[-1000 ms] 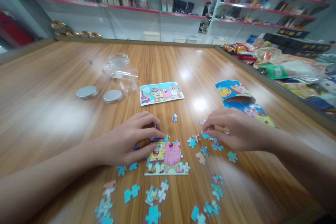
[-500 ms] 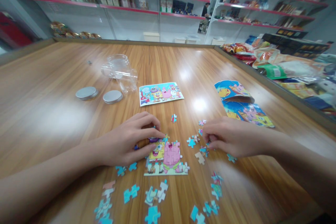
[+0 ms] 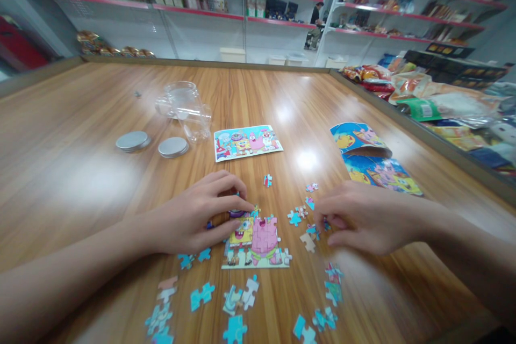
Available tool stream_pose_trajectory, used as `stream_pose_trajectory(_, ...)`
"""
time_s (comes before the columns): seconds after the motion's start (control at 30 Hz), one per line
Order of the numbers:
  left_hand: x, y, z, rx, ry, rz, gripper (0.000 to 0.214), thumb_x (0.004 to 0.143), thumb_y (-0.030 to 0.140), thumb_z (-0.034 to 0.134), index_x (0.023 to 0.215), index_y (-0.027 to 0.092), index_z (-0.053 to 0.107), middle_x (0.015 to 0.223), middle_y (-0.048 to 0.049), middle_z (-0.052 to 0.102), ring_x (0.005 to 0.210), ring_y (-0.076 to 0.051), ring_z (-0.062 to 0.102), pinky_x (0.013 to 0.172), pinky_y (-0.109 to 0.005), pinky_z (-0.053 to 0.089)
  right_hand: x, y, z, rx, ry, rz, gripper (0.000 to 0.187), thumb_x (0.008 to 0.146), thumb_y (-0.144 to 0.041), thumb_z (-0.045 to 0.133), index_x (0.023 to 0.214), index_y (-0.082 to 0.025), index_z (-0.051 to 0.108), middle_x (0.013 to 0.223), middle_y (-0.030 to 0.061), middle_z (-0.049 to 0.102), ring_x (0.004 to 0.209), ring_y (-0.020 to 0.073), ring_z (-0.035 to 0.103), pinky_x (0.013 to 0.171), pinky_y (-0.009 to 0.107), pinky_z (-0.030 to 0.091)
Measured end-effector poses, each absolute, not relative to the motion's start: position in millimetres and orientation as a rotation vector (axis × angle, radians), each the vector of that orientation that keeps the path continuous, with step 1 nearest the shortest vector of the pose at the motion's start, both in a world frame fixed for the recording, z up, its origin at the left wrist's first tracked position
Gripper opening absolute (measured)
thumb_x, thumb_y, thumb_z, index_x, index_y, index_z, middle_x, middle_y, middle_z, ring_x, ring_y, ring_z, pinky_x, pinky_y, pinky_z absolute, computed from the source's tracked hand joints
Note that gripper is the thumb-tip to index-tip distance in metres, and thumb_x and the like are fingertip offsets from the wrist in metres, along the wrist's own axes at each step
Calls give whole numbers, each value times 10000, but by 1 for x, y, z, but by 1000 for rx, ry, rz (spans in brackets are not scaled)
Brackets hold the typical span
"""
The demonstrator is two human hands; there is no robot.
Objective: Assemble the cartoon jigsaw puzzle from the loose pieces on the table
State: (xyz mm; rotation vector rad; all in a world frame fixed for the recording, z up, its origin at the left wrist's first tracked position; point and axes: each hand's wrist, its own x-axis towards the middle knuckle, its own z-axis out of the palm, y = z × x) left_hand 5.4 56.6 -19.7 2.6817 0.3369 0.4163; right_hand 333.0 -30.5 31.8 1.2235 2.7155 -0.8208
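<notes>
Pink and yellow, the part-built puzzle [image 3: 264, 244] lay on the bench [image 3: 274, 306], partly beneath our left fingers [image 3: 231, 203], which we held spread, thumb on the yellow character and index tip at the top edge. We bent our right fingers [image 3: 322, 212] low over a cluster of loose pieces [image 3: 312, 230], thumb and index apart, the others curled out of view. A tan piece [image 3: 308, 243] sat just beside them, on the side toward our left fingers. Beyond our left fingers we saw a printed card [image 3: 249, 143], silver discs [image 3: 173, 147] and clear containers [image 3: 181, 105]; beyond our right, blue printed sheets [image 3: 360, 137]. More scattered pieces [image 3: 235, 329] lay nearer us than either set of fingers.
</notes>
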Motion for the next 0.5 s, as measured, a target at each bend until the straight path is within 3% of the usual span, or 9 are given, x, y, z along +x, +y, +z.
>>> stream_pose_trajectory(0.2,6,57,-20,2686,330,412,254,914,192,616,1162,204,666,1142,-104,588,1052,-229,574,928,-372,493,326,-35,31,1102,2610,-996,79,803,-200,700,877,-217,679,710,-35,643,652,120,566,591,240,329)
stream_pose_trajectory(0.5,5,58,-21,2687,320,442,247,911,204,618,1151,207,672,1127,-104,606,1029,-229,584,906,-373,507,322,-36,33,1080,2632,-996,146,758,-156,693,889,-220,711,680,-37,623,642,128,570,579,245,337)
